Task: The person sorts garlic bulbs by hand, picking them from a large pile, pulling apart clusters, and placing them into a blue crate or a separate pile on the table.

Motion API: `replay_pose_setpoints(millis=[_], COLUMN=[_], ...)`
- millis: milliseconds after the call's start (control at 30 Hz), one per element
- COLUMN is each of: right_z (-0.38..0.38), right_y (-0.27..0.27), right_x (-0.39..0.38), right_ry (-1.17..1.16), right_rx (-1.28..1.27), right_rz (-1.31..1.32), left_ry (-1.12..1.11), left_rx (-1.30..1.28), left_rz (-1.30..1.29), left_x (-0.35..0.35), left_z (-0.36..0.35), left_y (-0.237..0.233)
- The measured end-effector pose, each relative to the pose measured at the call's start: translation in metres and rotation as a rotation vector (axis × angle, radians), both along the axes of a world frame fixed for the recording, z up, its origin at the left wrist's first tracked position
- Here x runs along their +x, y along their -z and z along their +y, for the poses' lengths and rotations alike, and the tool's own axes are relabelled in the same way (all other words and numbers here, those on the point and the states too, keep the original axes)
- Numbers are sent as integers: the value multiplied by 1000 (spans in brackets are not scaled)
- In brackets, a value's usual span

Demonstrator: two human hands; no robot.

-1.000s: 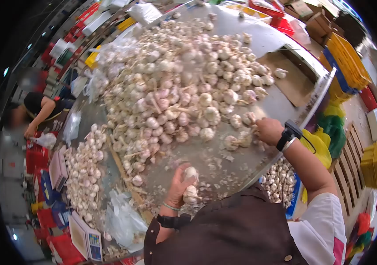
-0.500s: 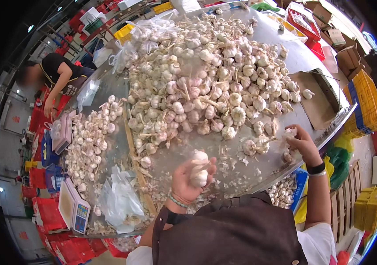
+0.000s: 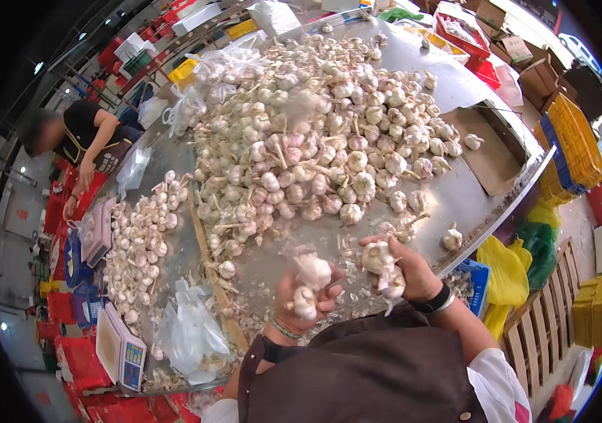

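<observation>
My left hand (image 3: pixel 292 295) is closed around white garlic bulbs (image 3: pixel 313 271), two of them showing between palm and fingers. Close beside it, my right hand (image 3: pixel 413 271) grips two more garlic bulbs (image 3: pixel 378 258), one above the other, a stub hanging from the lower one. The hands are apart, over the near part of the metal table (image 3: pixel 301 243), where papery skins lie scattered. Beyond them rises a big heap of garlic (image 3: pixel 315 141) with stalks and roots. One loose bulb (image 3: pixel 452 239) rests near the right edge.
Left of a wooden strip (image 3: pixel 208 247) lies a smaller spread of bulbs (image 3: pixel 135 243). Plastic bags (image 3: pixel 194 328) and a scale (image 3: pixel 119 345) stand near the left edge. A co-worker (image 3: pixel 93 137) leans in at far left. Yellow crates (image 3: pixel 572 141) and a pallet (image 3: pixel 544 321) are at right.
My right hand has come in from the table's right edge towards my left hand, carrying garlic bulbs. My left hand still holds its bulbs. The view has shifted slightly.
</observation>
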State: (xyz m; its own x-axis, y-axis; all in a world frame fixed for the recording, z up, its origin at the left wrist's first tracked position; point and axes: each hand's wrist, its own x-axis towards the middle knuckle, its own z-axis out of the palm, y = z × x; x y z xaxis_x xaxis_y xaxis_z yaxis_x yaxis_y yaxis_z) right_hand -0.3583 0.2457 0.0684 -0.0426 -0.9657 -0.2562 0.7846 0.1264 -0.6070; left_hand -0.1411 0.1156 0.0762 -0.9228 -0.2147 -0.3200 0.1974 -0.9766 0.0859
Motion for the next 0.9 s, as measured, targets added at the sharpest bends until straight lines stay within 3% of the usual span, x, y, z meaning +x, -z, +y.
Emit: replay_pose_setpoints(millis=[33,100,167,200,233,300,333,400,433,500,567,600,633,700,733,767,833,900], right_z=[-2,-10,-13,-15,-18,-27,-29,-34,-37,-39,-38,-38,-39,-37,-37,-37,-36,-40], right_y=[0,-4,-3,3,5,-9,-14,-31,-31,-30,-24,-23,-22,-30,-36,-40,-47,-32], right_x=[1,5,8,8,8,21,26,37,42,48,52,56,59,56,55,57,64,75], right_ry=[16,71,117,107,95,182,90,-129,-131,-267,-274,-57,161,114,72,74,-168,-121], right_rx=[6,39,16,-42,-100,-211,-196,-190,-184,-219,-206,-308,-410,-483,-557,-556,-635,-566], right_rz=[5,7,81,299,519,634,807,1251,1247,1387,1336,1378,1409,1449,1488,1490,1638,1729], left_ry=[5,48,184,334,336,402,363,355,346,295,79,-34,-34,-49,-127,-125,-207,-186], left_rx=[-98,-173,-343,-356,-355,-149,-208,-256,-309,-247,-483,-600,-594,131,-354,-355,-40,-119], left_rz=[-134,-36,-289,-172,-163,-38,-76,15,108,17,-224,-344,-346,67,-200,-199,-87,-65], left_x=[3,6,4,9,5,-9,-15,-4,-3,0,-3,-3,-3,-3,-4,-6,-15,-11], left_z=[2,6,10,10,11,18,24,13,9,11,18,20,18,9,14,10,-2,-4], left_y=[0,13,6,26,22,-2,-13,31,38,50,55,56,55,49,45,39,30,42])
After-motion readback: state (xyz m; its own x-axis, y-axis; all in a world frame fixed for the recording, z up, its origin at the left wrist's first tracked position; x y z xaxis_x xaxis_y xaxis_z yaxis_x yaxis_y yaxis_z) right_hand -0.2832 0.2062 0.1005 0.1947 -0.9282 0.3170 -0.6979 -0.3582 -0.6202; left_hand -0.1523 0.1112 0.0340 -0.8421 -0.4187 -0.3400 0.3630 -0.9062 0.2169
